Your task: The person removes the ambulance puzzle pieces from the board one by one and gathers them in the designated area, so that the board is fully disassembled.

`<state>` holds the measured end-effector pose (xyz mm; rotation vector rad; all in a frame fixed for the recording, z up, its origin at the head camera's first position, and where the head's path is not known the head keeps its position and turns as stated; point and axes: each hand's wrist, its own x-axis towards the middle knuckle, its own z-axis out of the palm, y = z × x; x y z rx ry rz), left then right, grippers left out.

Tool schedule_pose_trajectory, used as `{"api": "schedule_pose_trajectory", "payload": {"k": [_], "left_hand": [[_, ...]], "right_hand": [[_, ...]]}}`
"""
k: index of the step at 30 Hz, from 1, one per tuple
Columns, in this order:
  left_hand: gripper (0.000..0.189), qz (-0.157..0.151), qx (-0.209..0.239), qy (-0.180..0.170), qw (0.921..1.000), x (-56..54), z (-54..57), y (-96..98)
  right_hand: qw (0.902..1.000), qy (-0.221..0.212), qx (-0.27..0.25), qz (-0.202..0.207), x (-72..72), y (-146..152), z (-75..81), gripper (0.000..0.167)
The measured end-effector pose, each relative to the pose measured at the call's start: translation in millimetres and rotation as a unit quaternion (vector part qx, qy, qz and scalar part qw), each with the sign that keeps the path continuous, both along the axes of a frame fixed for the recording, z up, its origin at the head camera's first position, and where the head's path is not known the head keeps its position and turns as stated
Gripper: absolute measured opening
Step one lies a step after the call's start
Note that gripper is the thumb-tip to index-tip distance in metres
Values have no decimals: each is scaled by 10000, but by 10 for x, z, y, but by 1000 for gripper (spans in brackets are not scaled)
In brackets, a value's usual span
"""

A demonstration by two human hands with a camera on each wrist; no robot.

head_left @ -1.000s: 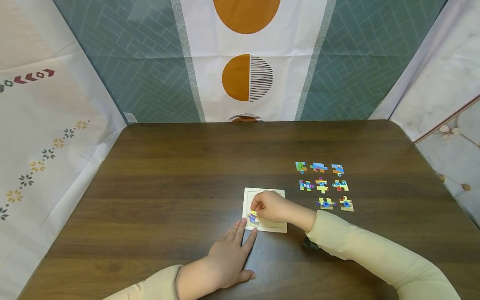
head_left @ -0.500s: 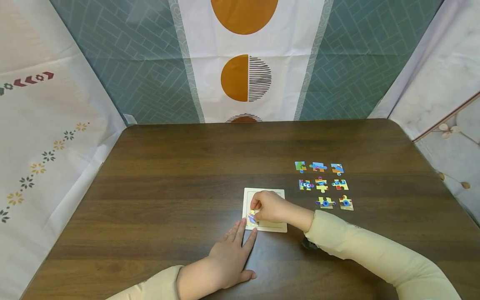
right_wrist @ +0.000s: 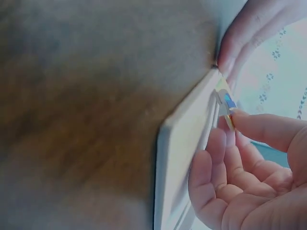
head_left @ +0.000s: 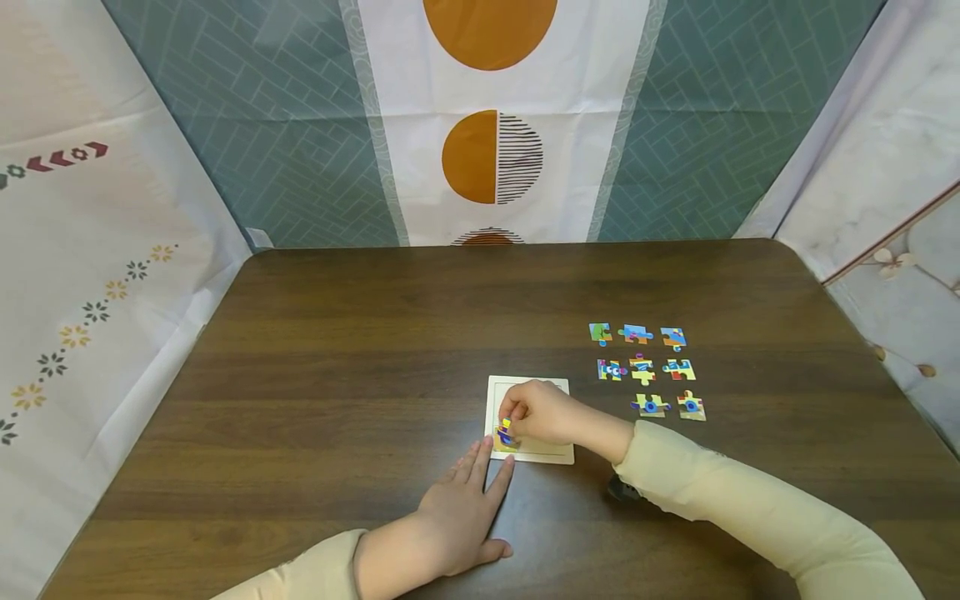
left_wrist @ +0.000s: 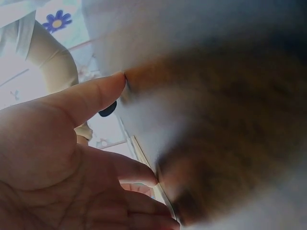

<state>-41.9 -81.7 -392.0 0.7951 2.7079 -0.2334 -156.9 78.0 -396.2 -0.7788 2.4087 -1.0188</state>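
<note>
A pale, square puzzle tray [head_left: 551,455] with a raised border lies on the table near the person. Over its near-left corner my right hand [head_left: 542,412] pinches a colourful jigsaw puzzle piece [head_left: 505,433] between thumb and forefinger. In the right wrist view the piece [right_wrist: 228,101] stands tilted at the tray's corner, partly hidden by the thumb. My left hand [head_left: 461,518] is spread with straight fingers, its fingertips right at the tray's near-left edge. The left wrist view shows its palm [left_wrist: 43,158] and extended thumb.
Several loose jigsaw pieces [head_left: 641,369] lie in rough rows on the brown wooden table [head_left: 337,350], to the right of the tray. A patterned cloth [head_left: 495,125] hangs behind the table's far edge, with white cloths at both sides.
The pinched puzzle piece has tipped and shifted slightly within the right fingers, over the same corner of the tray. The left hand stays in place.
</note>
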Motion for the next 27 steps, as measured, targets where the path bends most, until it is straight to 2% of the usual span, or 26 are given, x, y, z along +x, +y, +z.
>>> {"api": "schedule_pose_trajectory", "payload": {"k": [8, 15, 20, 24, 27], "left_hand": [[91, 7, -5, -115, 9999, -5, -1, 5], [91, -7, -5, -225, 9997, -20, 19, 17], [91, -10, -25, -272, 9996, -21, 37, 16], [91, 5, 16, -307, 9995, -17, 36, 12], [91, 9, 36, -319, 9995, -15, 31, 12]], "right_hand": [[9997, -209, -114, -40, -76, 183, 117, 3], [9987, -354, -274, -230, -211, 555, 306, 5], [9986, -301, -101, -430, -268, 829, 442, 7], [9974, -353, -5, -635, -301, 1026, 469, 10], [9956, -498, -24, -795, -339, 1143, 430, 11]]}}
